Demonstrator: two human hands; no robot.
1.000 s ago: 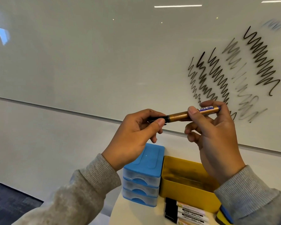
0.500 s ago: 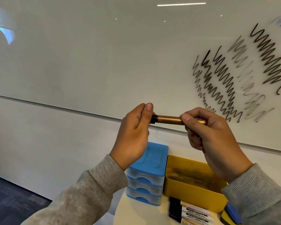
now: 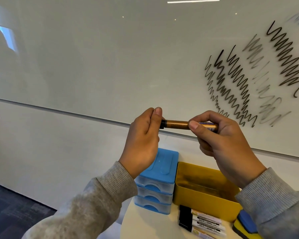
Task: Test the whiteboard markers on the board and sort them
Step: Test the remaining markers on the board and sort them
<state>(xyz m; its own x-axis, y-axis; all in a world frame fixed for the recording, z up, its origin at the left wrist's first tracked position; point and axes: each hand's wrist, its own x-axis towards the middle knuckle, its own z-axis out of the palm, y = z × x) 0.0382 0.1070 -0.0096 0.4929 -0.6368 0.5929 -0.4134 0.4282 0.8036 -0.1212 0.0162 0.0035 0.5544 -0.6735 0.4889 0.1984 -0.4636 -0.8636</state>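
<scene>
I hold a gold whiteboard marker (image 3: 177, 124) level in front of the whiteboard (image 3: 110, 57). My left hand (image 3: 142, 142) is closed over its black cap end, and most of the cap is hidden in the fingers. My right hand (image 3: 226, 145) grips the barrel's other end. Several black test scribbles (image 3: 240, 83) mark the board at the right, some dark, some faint. Several white markers with black caps (image 3: 202, 222) lie side by side on the table below.
A small white table (image 3: 145, 226) carries a blue three-drawer organiser (image 3: 156, 180), a yellow open box (image 3: 204, 192) and a blue-and-yellow eraser (image 3: 245, 225) at the lower right. Dark carpet (image 3: 12, 209) lies at the lower left.
Both hands lowered the marker slightly and turned it level. My left hand has closed fully over the cap end, thumb now pointing upward.
</scene>
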